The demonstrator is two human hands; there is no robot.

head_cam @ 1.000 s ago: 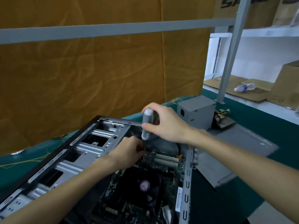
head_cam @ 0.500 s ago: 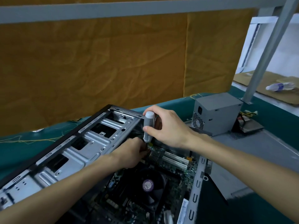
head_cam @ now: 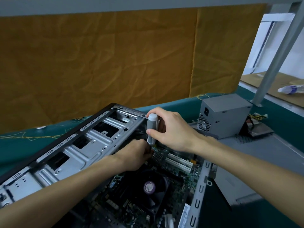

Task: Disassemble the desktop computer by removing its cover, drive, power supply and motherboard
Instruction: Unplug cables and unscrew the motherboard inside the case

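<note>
We are gripping one grey screwdriver (head_cam: 151, 129) upright in our right hand (head_cam: 172, 129); our left hand (head_cam: 136, 156) is pinching near its tip, over the one motherboard (head_cam: 164, 186) in the opened case (head_cam: 74, 150). One power supply (head_cam: 225, 116) is sitting toward the table's (head_cam: 279, 125) far right corner. The fan label is unreadable.

The head camera swings further left and dips, so the power supply (head_cam: 225, 116) and bottle (head_cam: 290, 89) slide toward the right edge. Both hands sit as before on the screwdriver (head_cam: 151, 128).
</note>
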